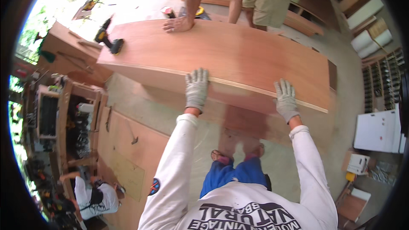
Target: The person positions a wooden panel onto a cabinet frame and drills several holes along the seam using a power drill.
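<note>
Plywood sheet [121,153], lower left of the frame: lies low, with a hammer-like tool [134,140] on it. Cordless drill [108,38], upper left: rests at the left end of the top panel, with no hand on it. Top panel [238,55], upper centre: lies flat and spans most of the frame's width, its near edge running down toward the right. Side panel [166,81], directly below that edge: stands roughly upright, its face partly in shade.

Co-worker's hand [179,24], top centre: pressed flat near the far edge. Left hand [197,89], centre: gloved, fingers extended and only slightly apart, laid over the near edge; nothing is pinched. Right hand [286,100], right of centre: gloved, fingers spread over the same edge, likewise gripping nothing.

Status, judged from this view: placement of the top panel appears largely done — it covers the side panel along the near edge. Fine alignment looks to be in hand. Fastening cannot be confirmed — no screw heads can be made out at this size, and the drill is idle. Any joints underneath are hidden.
</note>
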{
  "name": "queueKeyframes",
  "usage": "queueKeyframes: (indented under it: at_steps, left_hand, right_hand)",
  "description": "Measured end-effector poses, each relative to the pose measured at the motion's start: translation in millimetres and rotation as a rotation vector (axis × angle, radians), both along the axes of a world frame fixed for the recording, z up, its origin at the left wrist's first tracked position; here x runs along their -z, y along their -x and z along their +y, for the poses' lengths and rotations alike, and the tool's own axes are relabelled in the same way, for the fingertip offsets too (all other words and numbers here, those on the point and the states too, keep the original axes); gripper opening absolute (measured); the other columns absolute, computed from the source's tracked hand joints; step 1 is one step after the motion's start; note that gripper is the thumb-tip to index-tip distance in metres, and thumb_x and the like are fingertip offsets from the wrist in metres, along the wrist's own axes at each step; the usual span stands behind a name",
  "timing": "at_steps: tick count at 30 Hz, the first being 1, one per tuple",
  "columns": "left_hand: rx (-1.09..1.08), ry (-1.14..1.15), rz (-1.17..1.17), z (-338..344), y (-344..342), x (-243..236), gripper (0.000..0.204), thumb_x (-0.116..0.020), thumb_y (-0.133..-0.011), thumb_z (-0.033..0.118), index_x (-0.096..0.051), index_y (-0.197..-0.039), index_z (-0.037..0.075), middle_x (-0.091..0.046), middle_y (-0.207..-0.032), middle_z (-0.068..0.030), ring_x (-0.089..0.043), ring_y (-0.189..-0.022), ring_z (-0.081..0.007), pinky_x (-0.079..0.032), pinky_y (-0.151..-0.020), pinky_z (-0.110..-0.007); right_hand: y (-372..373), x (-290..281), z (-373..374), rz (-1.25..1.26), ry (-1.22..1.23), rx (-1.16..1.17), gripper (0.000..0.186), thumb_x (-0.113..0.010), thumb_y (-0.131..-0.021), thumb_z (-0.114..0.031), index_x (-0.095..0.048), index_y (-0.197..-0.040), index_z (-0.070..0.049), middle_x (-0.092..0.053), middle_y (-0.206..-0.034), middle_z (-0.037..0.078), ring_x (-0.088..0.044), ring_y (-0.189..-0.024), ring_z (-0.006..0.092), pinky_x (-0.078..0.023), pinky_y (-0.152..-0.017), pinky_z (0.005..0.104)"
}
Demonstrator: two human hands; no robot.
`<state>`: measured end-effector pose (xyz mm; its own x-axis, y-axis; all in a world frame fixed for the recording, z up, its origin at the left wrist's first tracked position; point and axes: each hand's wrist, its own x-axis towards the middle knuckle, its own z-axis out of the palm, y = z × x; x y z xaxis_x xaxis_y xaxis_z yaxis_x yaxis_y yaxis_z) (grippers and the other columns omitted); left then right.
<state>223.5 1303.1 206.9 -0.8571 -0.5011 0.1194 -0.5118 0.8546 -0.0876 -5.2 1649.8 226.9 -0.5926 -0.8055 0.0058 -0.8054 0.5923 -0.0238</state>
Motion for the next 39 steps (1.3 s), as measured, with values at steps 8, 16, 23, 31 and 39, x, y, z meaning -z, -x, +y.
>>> queueKeyframes:
  at_steps: [8,16,23,31,39]
  left_hand:
    - [0.017,-0.245,0.086,1,2,-24,0.064,-0.057,-0.102,0.026,-0.037,-0.161,0.013,-0.028,-0.17,-0.0183,-0.026,-0.156,-0.0426,-0.017,-0.127,-0.059]
    - [0.153,-0.275,-0.002,-26,-24,-29,0.076,-0.054,-0.091,0.004,-0.037,-0.162,0.024,-0.029,-0.17,-0.0174,-0.024,-0.156,-0.0474,-0.016,-0.125,-0.067]
    - [0.211,-0.322,-0.105,-83,-33,-47,0.074,-0.06,-0.094,0.023,-0.034,-0.163,0.016,-0.029,-0.171,-0.0095,-0.027,-0.158,-0.0349,-0.014,-0.125,-0.067]
    - [-0.221,-0.138,-0.014,-297,-124,-37,0.078,-0.053,-0.094,0.012,-0.025,-0.166,0.015,-0.023,-0.174,-0.0088,-0.027,-0.158,-0.0317,-0.015,-0.126,-0.065]
    - [-0.362,-0.043,0.029,-428,-204,-24,0.079,-0.054,-0.092,0.009,-0.026,-0.166,0.016,-0.024,-0.173,-0.0097,-0.027,-0.158,-0.0319,-0.017,-0.126,-0.063]
  right_hand:
    - [0,-3,-2,0.11,-0.123,0.093,0.09,-0.072,-0.091,-0.03,-0.025,-0.166,-0.013,-0.023,-0.171,0.018,-0.022,-0.157,0.0393,-0.017,-0.127,0.0582]
    - [-104,12,-156,-0.039,0.059,0.029,0.084,-0.057,-0.089,-0.011,-0.022,-0.165,-0.001,-0.019,-0.172,0.023,-0.016,-0.158,0.0446,-0.011,-0.129,0.0583]
    - [-154,-6,-302,-0.066,-0.067,-0.057,0.085,-0.061,-0.095,-0.033,-0.023,-0.164,0.0,-0.016,-0.173,0.021,-0.012,-0.16,0.0429,-0.007,-0.13,0.0576]
    - [-157,-11,-335,0.025,0.109,-0.187,0.08,-0.061,-0.092,-0.025,-0.03,-0.16,0.002,-0.024,-0.17,0.023,-0.019,-0.158,0.0454,-0.01,-0.129,0.0583]
    - [-169,-24,-341,-0.136,0.024,-0.108,0.094,-0.071,-0.091,-0.042,-0.028,-0.16,0.005,-0.019,-0.17,0.027,-0.013,-0.158,0.0472,-0.011,-0.128,0.0611]
